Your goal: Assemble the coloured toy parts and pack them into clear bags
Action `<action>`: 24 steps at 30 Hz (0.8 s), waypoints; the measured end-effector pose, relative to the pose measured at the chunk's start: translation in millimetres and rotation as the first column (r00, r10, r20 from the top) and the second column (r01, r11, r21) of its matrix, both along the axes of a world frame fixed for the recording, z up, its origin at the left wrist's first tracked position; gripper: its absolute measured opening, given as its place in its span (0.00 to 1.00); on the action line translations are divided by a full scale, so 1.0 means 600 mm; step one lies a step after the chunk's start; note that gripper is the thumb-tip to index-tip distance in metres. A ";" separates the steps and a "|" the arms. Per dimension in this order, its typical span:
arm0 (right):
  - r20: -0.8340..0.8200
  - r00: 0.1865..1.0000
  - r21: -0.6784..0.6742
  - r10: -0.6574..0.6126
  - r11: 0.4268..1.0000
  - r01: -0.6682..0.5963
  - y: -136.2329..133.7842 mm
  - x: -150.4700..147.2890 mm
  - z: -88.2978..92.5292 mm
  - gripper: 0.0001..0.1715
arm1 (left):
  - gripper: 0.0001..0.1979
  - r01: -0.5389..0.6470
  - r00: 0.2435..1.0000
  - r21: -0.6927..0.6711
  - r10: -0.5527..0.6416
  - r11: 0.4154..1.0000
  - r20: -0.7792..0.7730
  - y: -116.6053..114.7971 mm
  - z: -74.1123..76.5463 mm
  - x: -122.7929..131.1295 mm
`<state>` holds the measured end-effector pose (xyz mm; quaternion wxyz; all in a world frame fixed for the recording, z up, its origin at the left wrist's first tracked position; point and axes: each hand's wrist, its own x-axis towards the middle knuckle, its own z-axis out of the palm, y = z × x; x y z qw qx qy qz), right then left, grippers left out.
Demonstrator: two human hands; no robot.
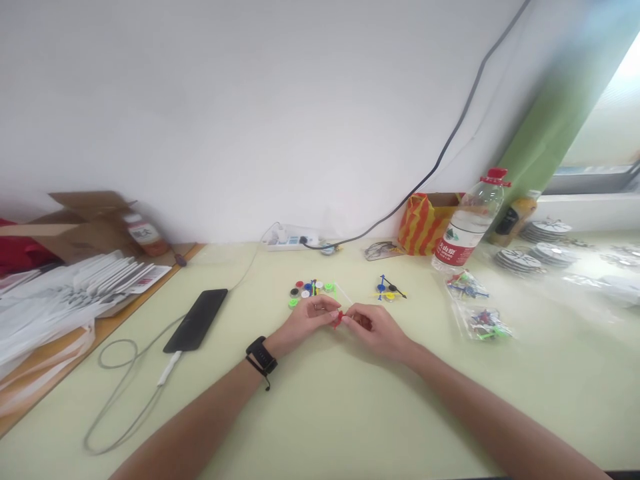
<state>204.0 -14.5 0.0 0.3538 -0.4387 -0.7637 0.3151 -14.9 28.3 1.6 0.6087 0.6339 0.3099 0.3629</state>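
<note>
Both my hands meet over the middle of the table, pinching one small red plastic piece (339, 319) between them. My left hand (307, 320), with a black watch on its wrist, has its fingertips closed on the piece from the left. From the right, the thumb and fingers of my right hand (374, 328) close on it too. Just beyond my left hand lies a cluster of small coloured plastic discs (306, 288) in green, red, blue, black and white. Farther right sits a group of blue, black and yellow sticks and discs (389, 289).
A phone (196, 320) on a looped cable lies at left. Along the wall are a power strip (293, 240) and a striped bag (425, 223). On the right stand a large water bottle (467, 223), bags of small parts (483, 323) and stacked discs (517, 260).
</note>
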 end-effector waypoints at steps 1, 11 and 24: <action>0.000 1.000 0.000 -0.004 1.000 0.004 0.000 0.000 0.000 0.18 | 0.14 0.011 1.000 -0.003 -0.011 1.000 -0.005 -0.001 0.001 0.000; 0.041 0.999 -0.036 0.017 0.999 -0.016 0.000 -0.002 0.000 0.25 | 0.12 0.087 0.996 0.003 -0.087 0.996 -0.022 -0.003 -0.005 0.001; 0.404 0.914 0.087 -0.026 0.996 -0.010 0.000 0.012 0.011 0.14 | 0.13 0.106 0.983 0.096 -0.090 0.990 -0.159 -0.012 0.005 0.005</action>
